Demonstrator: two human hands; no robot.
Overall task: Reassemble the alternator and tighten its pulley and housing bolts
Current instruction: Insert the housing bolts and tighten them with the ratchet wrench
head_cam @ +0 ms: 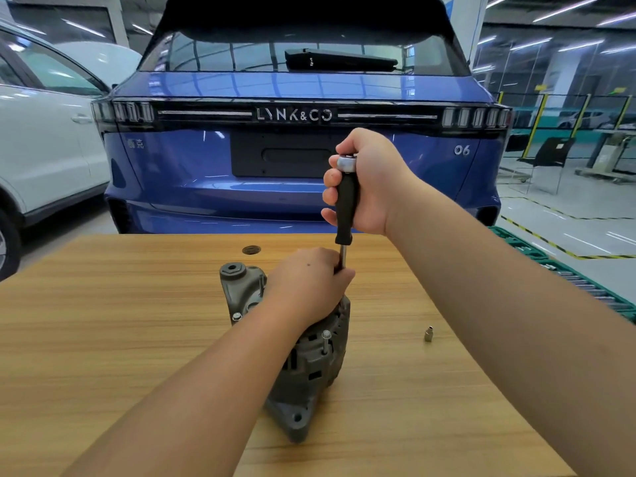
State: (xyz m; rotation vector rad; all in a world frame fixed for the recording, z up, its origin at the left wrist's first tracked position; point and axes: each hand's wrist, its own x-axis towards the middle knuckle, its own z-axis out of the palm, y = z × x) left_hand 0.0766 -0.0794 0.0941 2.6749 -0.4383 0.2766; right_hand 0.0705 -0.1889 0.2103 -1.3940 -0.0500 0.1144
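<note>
Here your right hand (364, 180) wraps its fingers around the nut driver (345, 208) handle, while your left hand (306, 284) pinches its shaft atop the alternator (309, 366)

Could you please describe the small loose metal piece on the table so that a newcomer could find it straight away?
Start at the wooden table and find the grey alternator in its middle. To the alternator's right, apart from it, a small silver socket bit stands alone on bare wood, the only loose piece on that side.

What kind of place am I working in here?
Likely a car workshop or training hall: a blue SUV and white car parked behind the wooden table, with yellow-and-black floor markings.
</note>
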